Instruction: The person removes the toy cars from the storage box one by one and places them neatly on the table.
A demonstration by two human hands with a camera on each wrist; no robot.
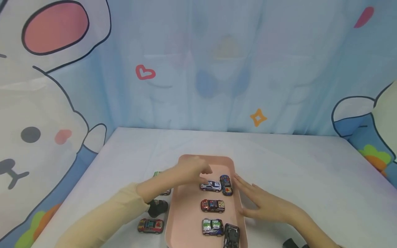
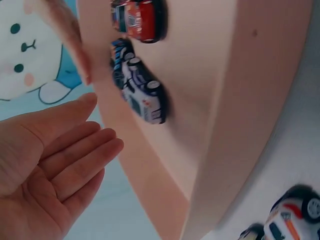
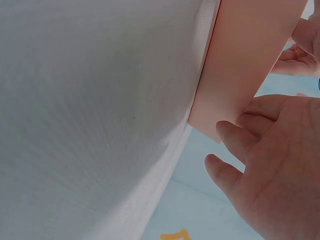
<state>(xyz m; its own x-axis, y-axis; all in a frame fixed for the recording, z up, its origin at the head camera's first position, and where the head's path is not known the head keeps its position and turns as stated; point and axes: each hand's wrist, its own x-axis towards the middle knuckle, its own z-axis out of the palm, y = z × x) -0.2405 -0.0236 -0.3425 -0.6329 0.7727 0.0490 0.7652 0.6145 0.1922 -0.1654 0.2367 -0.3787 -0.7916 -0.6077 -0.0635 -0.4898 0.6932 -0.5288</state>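
My left hand (image 1: 193, 169) hovers over the far part of a pink tray (image 1: 186, 206), fingers loosely bent and nothing in them. Close by its fingertips stands a white and blue toy car (image 1: 211, 186), side-on to a dark blue toy car (image 1: 226, 185) along the right wall. In the left wrist view, a gap shows between the left hand (image 2: 60, 165) and the white car (image 2: 145, 97). The right hand (image 1: 268, 205) lies with extended fingers against the tray's right outer wall (image 3: 240, 55). Nearer in the tray stands a red toy car (image 1: 212, 205).
Towards the tray's near end are a green and white toy car (image 1: 212, 227) and a black toy car (image 1: 231, 236). Left of the tray, a red toy car (image 1: 150, 226) stands on the white tabletop (image 1: 297, 165), with others partly hidden behind the left arm. A patterned curtain (image 1: 217, 69) hangs behind.
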